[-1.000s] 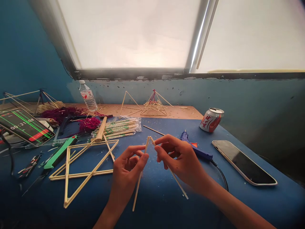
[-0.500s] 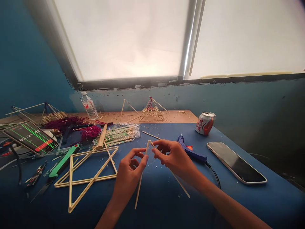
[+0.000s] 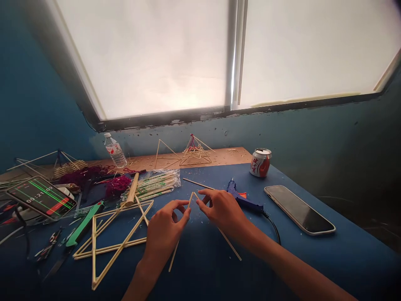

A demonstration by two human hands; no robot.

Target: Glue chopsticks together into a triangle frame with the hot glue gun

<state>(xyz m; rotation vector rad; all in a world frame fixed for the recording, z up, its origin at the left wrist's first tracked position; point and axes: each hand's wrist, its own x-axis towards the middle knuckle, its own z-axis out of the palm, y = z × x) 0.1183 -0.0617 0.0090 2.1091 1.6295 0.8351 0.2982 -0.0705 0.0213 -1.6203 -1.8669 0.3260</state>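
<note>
My left hand pinches one thin wooden stick near its top. My right hand pinches a second stick. The two sticks meet in a peak between my fingertips and spread apart downward over the blue table. A flat star-like frame of sticks lies to the left of my left hand. A blue glue gun lies just behind my right hand.
A pack of sticks, red yarn, a green tool and a phone with a timer lie at left. A dark phone, a can, a bottle and stick pyramids stand farther back.
The view has tilted up and turned right, so things sit lower and more left. Both hands keep the same pinch on the two joined sticks and have lowered slightly toward the table.
</note>
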